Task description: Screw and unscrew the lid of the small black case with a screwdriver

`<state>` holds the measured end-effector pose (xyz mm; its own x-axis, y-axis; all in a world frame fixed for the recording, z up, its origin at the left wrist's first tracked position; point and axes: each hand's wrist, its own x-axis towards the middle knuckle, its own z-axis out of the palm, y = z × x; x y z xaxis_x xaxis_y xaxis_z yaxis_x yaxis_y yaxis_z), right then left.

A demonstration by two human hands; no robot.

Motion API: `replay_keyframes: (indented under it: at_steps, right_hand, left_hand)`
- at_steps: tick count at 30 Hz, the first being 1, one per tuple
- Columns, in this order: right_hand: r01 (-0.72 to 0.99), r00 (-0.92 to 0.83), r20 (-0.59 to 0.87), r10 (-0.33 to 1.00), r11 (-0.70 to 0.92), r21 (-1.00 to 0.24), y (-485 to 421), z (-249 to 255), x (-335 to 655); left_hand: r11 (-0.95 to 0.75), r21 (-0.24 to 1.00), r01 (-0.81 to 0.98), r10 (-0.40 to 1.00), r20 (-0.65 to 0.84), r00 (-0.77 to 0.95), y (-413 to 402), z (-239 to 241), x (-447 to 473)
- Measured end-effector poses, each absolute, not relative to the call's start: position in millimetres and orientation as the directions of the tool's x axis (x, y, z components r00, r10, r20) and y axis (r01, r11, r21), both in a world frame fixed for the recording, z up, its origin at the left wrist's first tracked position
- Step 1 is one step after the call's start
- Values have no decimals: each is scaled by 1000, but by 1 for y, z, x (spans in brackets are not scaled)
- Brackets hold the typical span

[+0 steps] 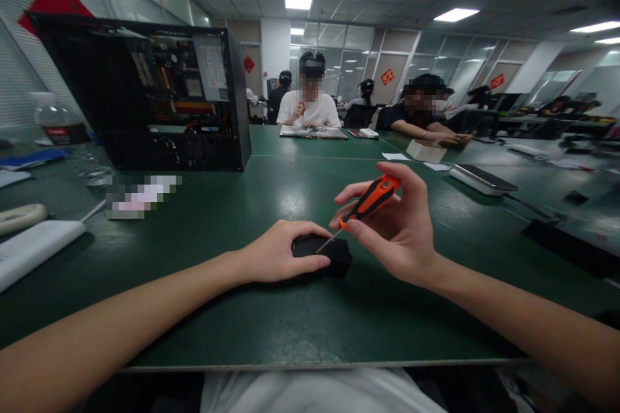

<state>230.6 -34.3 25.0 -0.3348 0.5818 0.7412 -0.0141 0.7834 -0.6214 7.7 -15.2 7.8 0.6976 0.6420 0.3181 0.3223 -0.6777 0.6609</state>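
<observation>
On the green table in front of me lies a small black box-shaped device (341,262). My left hand (285,250) grips it from the left, thumb along the near side and fingers over the far side. An orange and black screwdriver (372,199) is held in my right hand (405,232), between thumb and fingers, with the handle's end up near the index finger. Its thin metal shaft slants down to the left, and the tip meets the top of the black device. Whether it sits in a screw is too small to tell.
An open black computer case (194,135) stands at the back left, beside a plastic bottle (72,135). A white power strip (39,245) lies at the left. A flat device (484,179) and a small box (426,150) are on the right. People sit across the table.
</observation>
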Motion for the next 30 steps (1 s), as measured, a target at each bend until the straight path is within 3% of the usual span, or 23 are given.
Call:
replay_keyframes:
  at_steps: [7, 15, 19, 25, 30]
  right_hand:
    - [73, -305, 787, 536, 837, -542, -33, 31, 234]
    - [106, -355, 776, 522, 847, -521, -37, 38, 234]
    - [130, -414, 757, 506, 856, -501, -33, 35, 237]
    - [295, -381, 807, 452, 886, -357, -21, 48, 237]
    - [323, -549, 684, 480, 877, -356, -26, 79, 231]
  left_hand:
    - [-694, 642, 326, 629, 321, 708, -15, 5, 8]
    - [-857, 487, 170, 465, 586, 663, -21, 10, 7]
    - [-864, 494, 101, 438, 636, 635, -22, 12, 9]
    - [-847, 516, 127, 475, 628, 617, -23, 16, 7]
    - [-834, 534, 140, 508, 642, 574, -21, 17, 5]
